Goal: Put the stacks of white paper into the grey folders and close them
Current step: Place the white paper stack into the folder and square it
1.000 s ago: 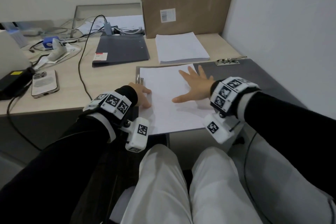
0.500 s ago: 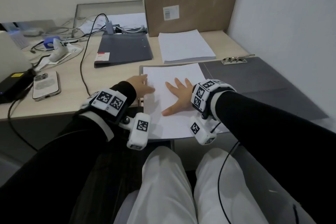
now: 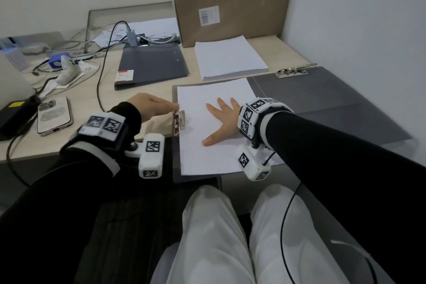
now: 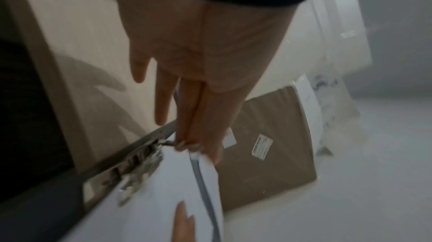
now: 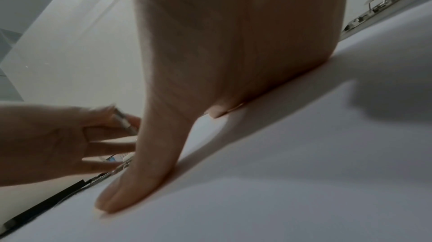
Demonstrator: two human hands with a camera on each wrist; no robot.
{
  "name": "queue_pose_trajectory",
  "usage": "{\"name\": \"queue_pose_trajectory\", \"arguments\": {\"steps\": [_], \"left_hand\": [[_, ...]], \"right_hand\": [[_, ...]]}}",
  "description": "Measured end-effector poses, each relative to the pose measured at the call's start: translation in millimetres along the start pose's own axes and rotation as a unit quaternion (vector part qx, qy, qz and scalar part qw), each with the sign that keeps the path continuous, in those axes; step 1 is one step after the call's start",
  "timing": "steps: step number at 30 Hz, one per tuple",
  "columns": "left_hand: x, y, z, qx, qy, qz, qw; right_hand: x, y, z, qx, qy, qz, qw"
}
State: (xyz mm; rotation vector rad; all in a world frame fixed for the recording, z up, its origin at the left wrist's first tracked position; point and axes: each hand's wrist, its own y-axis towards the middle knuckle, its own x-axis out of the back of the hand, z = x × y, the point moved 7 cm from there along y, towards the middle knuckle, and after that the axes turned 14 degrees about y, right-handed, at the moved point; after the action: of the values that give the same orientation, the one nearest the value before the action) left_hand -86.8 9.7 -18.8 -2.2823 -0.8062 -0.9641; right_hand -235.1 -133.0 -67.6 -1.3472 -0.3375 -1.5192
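An open grey folder (image 3: 322, 104) lies at the desk's front edge, with a stack of white paper (image 3: 207, 154) on its left half. My right hand (image 3: 221, 120) presses flat on the sheet, fingers spread; the right wrist view shows the right hand (image 5: 233, 42) with its thumb down on the paper (image 5: 280, 172). A metal clip (image 3: 179, 123) sits at the folder's left edge. My left hand (image 3: 161, 107) reaches it, and its fingertips pinch the clip's raised lever (image 5: 125, 122). Further back lie a second paper stack (image 3: 230, 57) and a closed grey folder (image 3: 149, 64).
A tall cardboard box (image 3: 230, 0) leans on the back wall, and the white side wall is close on the right. A phone (image 3: 54, 115), a black charger (image 3: 16, 115) and tangled cables (image 3: 101, 71) fill the desk's left. Another metal clip (image 3: 292, 71) lies at the open cover's far edge.
My right hand slid left across the sheet toward its middle. My left hand left the paper's left edge and moved up onto the clip lever.
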Motion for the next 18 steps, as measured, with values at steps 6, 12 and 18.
{"name": "queue_pose_trajectory", "arguments": {"steps": [6, 12, 18], "left_hand": [[-13.0, -4.8, 10.9, -0.009, 0.024, 0.048, 0.999], [-33.3, -0.7, 15.0, -0.012, 0.132, 0.039, 0.99], [-35.0, -0.4, 19.9, -0.012, 0.147, 0.024, 0.989]], "right_hand": [[0.7, -0.4, 0.2, 0.003, -0.002, -0.007, 1.0], [-0.3, -0.6, 1.2, 0.003, 0.001, -0.006, 1.0], [-0.2, -3.6, 2.3, -0.003, 0.007, -0.002, 1.0]]}}
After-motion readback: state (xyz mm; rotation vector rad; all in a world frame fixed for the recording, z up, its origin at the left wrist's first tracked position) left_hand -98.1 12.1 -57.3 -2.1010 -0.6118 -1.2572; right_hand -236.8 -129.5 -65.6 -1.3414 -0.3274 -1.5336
